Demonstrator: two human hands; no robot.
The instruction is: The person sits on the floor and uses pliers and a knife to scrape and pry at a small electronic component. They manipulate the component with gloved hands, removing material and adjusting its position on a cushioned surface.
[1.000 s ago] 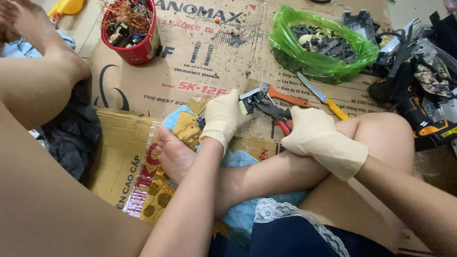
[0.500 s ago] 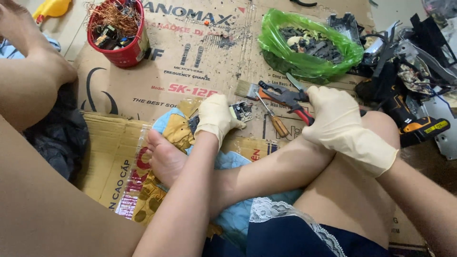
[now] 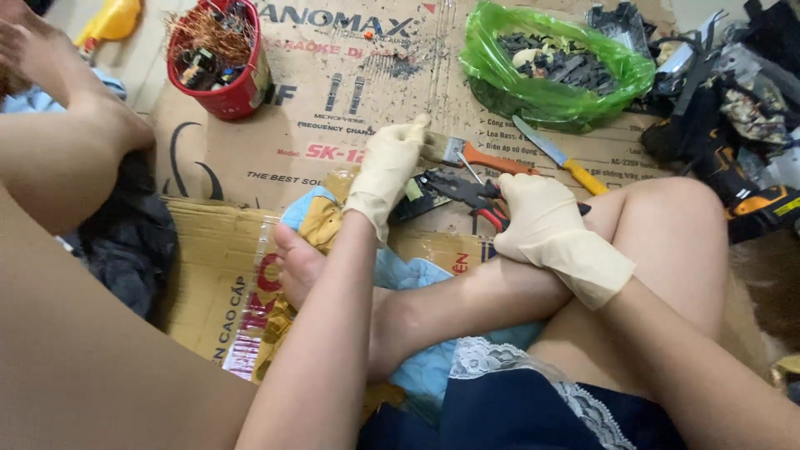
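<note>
While the gloved left hand [image 3: 390, 171] pinched a small circuit board [image 3: 421, 196] over the cardboard [image 3: 333, 108], the right hand [image 3: 537, 221] gripped red-handled pliers [image 3: 475, 196]; steadying the board seemed wise.

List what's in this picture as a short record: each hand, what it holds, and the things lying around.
left hand: cream rubber glove, holding a small dark electronic part
right hand: cream rubber glove, gripping red-handled black pliers at that part
floor cover: flattened brown cardboard
far left: red plastic bucket of copper wire scraps
far right: green plastic bag of dark fragments
near hands: orange-handled paintbrush, yellow-handled knife
</note>
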